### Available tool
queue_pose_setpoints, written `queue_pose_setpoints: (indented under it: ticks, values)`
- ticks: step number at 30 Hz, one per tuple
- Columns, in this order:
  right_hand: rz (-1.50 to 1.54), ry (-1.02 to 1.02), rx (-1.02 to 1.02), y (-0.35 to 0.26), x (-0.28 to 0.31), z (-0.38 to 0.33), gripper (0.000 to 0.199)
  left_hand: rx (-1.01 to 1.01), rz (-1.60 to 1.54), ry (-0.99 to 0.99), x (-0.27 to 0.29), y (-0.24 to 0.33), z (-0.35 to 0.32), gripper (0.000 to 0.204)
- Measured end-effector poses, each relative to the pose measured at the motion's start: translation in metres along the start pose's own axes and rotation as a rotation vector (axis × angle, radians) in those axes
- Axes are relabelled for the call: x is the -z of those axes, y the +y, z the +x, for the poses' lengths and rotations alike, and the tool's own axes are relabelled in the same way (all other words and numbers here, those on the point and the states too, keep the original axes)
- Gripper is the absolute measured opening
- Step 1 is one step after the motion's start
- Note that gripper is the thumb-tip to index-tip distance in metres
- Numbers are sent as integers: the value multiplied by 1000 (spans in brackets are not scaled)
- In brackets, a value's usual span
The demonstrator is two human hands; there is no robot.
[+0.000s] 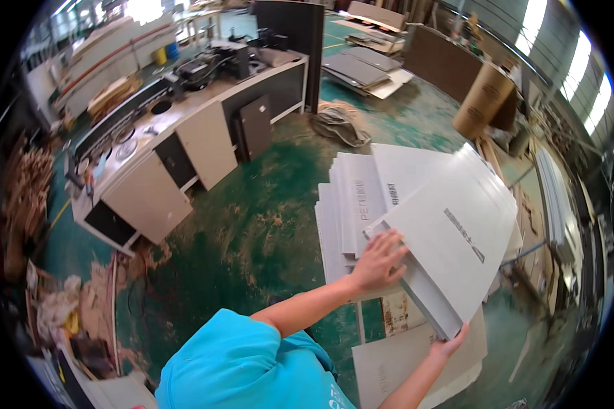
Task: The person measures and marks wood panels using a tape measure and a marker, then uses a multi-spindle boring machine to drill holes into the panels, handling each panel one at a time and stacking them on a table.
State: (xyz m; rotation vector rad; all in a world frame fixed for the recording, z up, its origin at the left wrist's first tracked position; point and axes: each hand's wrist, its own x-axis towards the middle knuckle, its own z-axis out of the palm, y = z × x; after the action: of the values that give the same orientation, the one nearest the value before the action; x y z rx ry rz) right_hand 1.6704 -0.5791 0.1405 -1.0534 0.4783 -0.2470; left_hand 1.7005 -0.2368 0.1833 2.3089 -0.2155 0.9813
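My left hand (378, 261) lies flat with fingers spread on the near left corner of a large grey board (450, 238). That board is the top one of a thick bundle, tilted up above the pile. My right hand (449, 346) grips the bundle's near edge from below. More grey boards (348, 198) lie stacked under and to the left of it. My blue sleeve fills the bottom of the view.
A long white machine cabinet (184, 146) with dark doors stands to the left. The green floor (252, 232) has worn patches. A brown cardboard roll (483, 99) leans at the right. Scrap wood and offcuts are piled at the far left, other board stacks at the back.
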Motion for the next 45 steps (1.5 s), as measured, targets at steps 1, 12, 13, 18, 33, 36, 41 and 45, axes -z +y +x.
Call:
queue_pose_setpoints:
  ticks: [1,12,13,18,33,36,41,45]
  values:
    - [-17,-8,-13,-2,-6,-4,69,-37,10,28,-8,-1,-2,45]
    - [3,-20,57,31,-81,-32,64,-197,-132,-1,-64,-97,61,43]
    - [44,-79,93,51,-57,-17,56,-267,-38,-12,-69,-104,72,43]
    - [-277,-215,40,103,6,-63,27,-243,-58,-148,-61,-159,93,44]
    - [463,849,-404,322,240,-196,56,-694,-603,-783,-47,172,-82,28]
    - [631,1153,-167,296,226,-141,51,-663,-796,-1169,-120,193,-127,28]
    - [472,1233,37,322,242,-149,49,828,-633,-1483,-277,129,-209,36]
    - [374,1427,31,246,259,-231,46,1259,-909,-1353,-356,105,-266,42]
